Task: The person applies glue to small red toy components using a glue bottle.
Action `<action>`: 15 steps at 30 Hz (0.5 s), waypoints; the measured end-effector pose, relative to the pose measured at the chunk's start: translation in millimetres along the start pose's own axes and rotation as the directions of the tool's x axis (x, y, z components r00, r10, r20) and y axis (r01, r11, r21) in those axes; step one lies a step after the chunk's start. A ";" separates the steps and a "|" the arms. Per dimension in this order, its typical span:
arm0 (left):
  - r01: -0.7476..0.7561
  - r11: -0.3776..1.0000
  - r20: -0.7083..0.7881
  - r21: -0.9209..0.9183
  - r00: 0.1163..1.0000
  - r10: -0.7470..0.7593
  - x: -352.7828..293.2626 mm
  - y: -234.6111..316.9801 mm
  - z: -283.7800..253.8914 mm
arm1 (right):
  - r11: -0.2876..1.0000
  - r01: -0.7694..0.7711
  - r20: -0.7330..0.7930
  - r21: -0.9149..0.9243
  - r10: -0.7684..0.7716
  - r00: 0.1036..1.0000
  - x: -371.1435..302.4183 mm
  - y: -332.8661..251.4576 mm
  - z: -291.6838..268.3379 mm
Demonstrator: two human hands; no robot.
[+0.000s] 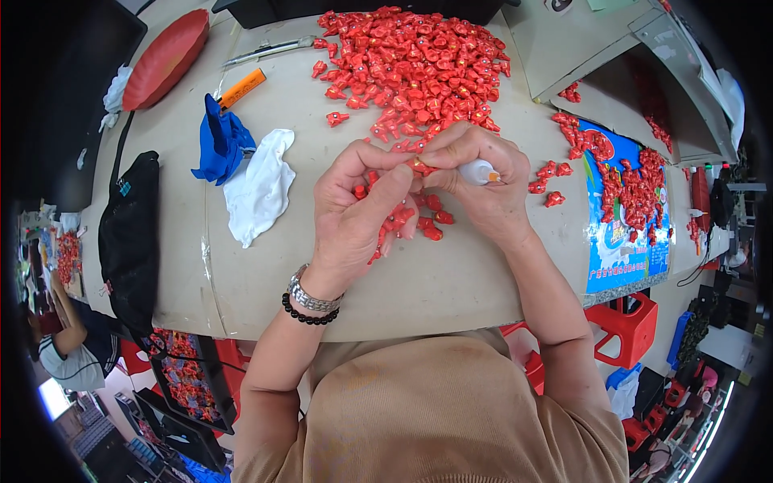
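In front of my chest, both hands meet over the table, fingertips together. My left hand (pixel 358 197) is closed round a few small red plastic figures (pixel 398 217), its thumb and forefinger pinching at a tiny yellowish-red part (pixel 419 167). My right hand (pixel 487 181) pinches at that same spot, while a small white bottle (pixel 475 172) with an orange tip is tucked in its curled fingers. The fingers partly hide the pinched part. Several loose red figures (pixel 435 232) lie under and beside the hands. Beyond them spreads a large heap of red figures (pixel 415 68).
A white cloth (pixel 259 189), blue cloth (pixel 221 143), orange marker-like stick (pixel 243 88) and metal tool (pixel 270 50) lie leftward, near a red dish (pixel 169 60) and black bag (pixel 133 241). Rightward, more figures cover a blue printed sheet (pixel 608 270) beside a grey shelf (pixel 584 40).
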State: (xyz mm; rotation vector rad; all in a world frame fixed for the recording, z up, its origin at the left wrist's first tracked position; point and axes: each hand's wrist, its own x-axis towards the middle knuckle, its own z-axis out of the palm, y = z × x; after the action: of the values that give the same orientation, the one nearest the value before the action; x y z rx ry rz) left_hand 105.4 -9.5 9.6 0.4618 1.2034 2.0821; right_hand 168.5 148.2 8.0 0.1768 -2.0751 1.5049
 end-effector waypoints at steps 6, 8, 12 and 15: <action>0.065 0.996 0.005 -0.068 0.998 -0.064 1.3 -0.4 -1.4 | 1.000 -0.016 -0.040 -0.002 0.016 0.999 2.3 0.1 2.0; 0.067 0.993 0.012 -0.094 0.998 -0.066 1.4 -0.5 -1.4 | 0.999 -0.028 -0.042 0.022 0.029 0.999 1.7 1.7 2.3; 0.072 0.990 0.004 -0.118 0.997 -0.072 1.0 -0.3 -1.9 | 1.000 -0.019 -0.026 -0.004 0.018 0.999 2.1 1.2 1.9; 0.087 0.987 0.021 -0.136 0.996 -0.085 1.2 -0.5 -3.0 | 1.000 -0.024 -0.022 -0.005 0.024 0.999 1.7 0.9 1.8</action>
State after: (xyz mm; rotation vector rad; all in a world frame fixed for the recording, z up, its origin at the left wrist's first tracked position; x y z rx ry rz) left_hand 102.9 -10.3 7.6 0.3548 1.0455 2.0668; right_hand 166.1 147.3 7.7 0.1333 -2.0707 1.5094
